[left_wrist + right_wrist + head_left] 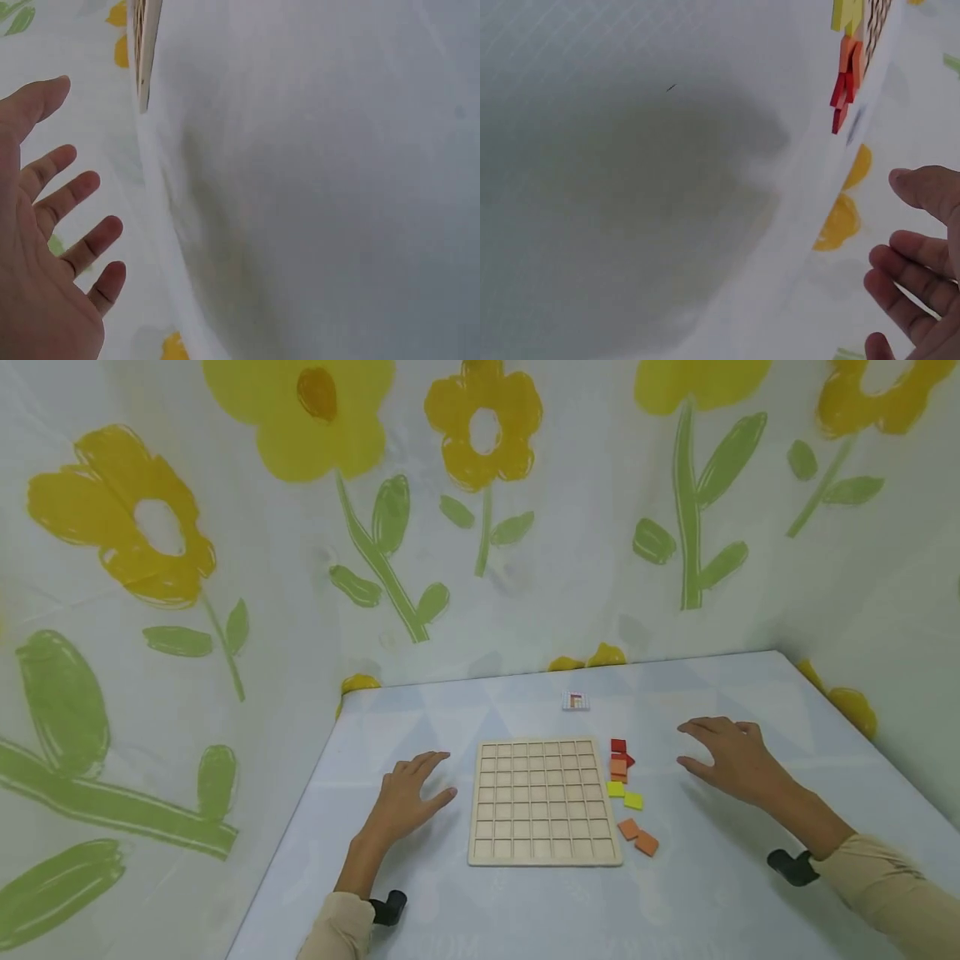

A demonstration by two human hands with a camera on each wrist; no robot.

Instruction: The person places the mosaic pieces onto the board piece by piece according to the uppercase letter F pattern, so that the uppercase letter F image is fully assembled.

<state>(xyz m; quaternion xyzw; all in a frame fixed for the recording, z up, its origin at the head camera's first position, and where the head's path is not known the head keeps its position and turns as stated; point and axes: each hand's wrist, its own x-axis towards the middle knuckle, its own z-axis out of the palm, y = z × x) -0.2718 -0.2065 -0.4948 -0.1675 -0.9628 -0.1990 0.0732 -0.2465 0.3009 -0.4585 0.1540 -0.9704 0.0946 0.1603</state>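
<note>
A square wooden grid board [545,802] with rows of shallow cells lies on the table, no tiles in its cells. Off its left side hovers my left hand [405,802], thumb and fingers spread and holding nothing. My right hand [731,760] is held over the table to the right of the tiles, fingers apart from the thumb, also holding nothing. Between board and right hand lie small flat tiles: red tiles [618,746], orange tiles [646,843] and yellow tiles [633,801]. In the right wrist view the red tiles [841,112] appear beyond the thumb.
Behind the board, a small white card or box [575,701] with a coloured pattern lies on the pale table [420,718]. A flower-printed curtain [555,610] encloses the table at the back and sides. Each wrist wears a black camera mount [389,907].
</note>
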